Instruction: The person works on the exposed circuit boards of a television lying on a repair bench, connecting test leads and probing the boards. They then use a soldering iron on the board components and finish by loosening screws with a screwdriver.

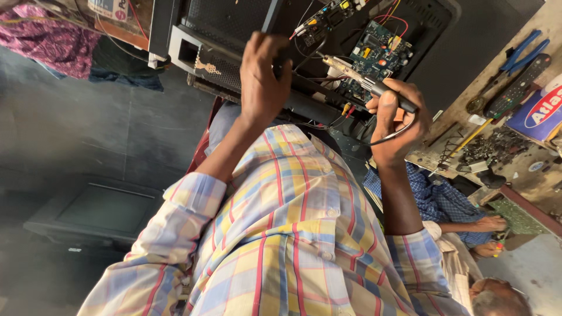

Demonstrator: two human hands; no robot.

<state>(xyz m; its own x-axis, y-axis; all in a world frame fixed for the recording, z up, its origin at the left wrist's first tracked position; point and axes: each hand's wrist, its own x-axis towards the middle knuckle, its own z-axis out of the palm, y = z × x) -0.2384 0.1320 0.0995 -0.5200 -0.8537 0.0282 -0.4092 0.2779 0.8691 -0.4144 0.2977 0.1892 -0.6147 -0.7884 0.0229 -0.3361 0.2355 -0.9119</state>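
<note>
Your right hand (393,126) has its fingers closed around the soldering iron (366,82), whose tip points at the blue circuit board (374,55) inside the open television back (246,35). Your left hand (263,82) grips the set's dark frame, fingers curled over its edge. A co-worker in a blue checked shirt (436,202) sits beside the cluttered table (515,146).

The soldering iron (363,79) handle is hidden inside the right hand (395,126).
</note>
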